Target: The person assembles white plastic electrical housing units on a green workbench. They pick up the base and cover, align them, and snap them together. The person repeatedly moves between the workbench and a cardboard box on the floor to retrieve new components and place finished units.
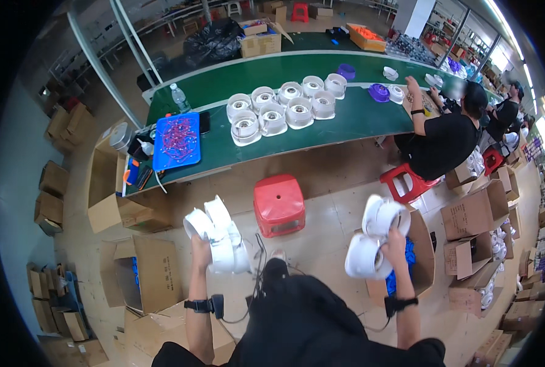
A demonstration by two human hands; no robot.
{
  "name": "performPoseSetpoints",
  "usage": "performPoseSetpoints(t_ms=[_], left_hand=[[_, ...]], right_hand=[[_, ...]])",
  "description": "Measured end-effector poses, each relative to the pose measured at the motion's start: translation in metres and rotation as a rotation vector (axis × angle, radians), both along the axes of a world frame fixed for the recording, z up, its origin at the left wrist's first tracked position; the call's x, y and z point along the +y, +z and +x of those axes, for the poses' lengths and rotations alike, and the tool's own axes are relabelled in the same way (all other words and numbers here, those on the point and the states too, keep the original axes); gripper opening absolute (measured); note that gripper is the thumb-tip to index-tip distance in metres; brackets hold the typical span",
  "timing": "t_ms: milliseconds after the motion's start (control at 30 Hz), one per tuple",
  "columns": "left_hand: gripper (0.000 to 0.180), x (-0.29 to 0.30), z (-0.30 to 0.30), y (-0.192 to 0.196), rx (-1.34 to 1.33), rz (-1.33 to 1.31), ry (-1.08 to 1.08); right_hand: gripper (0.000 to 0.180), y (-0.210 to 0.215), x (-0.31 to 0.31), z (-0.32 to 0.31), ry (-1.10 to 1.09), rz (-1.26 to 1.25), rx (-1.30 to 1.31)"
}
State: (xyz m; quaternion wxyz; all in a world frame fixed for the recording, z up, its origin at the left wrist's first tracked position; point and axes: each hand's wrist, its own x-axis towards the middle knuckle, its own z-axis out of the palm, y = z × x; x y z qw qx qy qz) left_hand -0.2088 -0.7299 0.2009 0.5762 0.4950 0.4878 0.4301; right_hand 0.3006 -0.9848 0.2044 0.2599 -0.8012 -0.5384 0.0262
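Observation:
My left hand (201,252) is closed around a pair of white round plastic housings (222,252), held tilted above the floor left of the red stool. On the other side, my right hand (396,246) grips another pair of white housings (365,255) in front of an open carton. Both pairs are in the air, apart from the workbench. On the green bench top (339,129) stand several similar white housings (272,117) in two rows, open side up with round metal-looking parts inside. My fingertips are partly hidden behind the housings.
A red stool (279,199) stands between me and the bench. A blue tray (194,158) of pinkish wires and a plastic bottle (179,98) are at the bench's left. Open cartons (156,275) flank me. A co-worker (444,137) sits at right. A dark cable (260,260) hangs near my legs.

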Motion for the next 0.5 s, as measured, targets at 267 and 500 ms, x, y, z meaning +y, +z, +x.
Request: performPoseSetpoints(t_ms=[267,500], left_hand=[[0.016,0.155,0.126,0.03,0.21,0.182,-0.12],[0.017,0.231,0.274,0.075,0.731,0.464,-0.478]], right_hand=[[0.022,-0.013,0.227,0.16,-0.211,-0.173,-0.141],[0.029,-0.025,0.375,0.281,-0.144,-0.396,-0.154]])
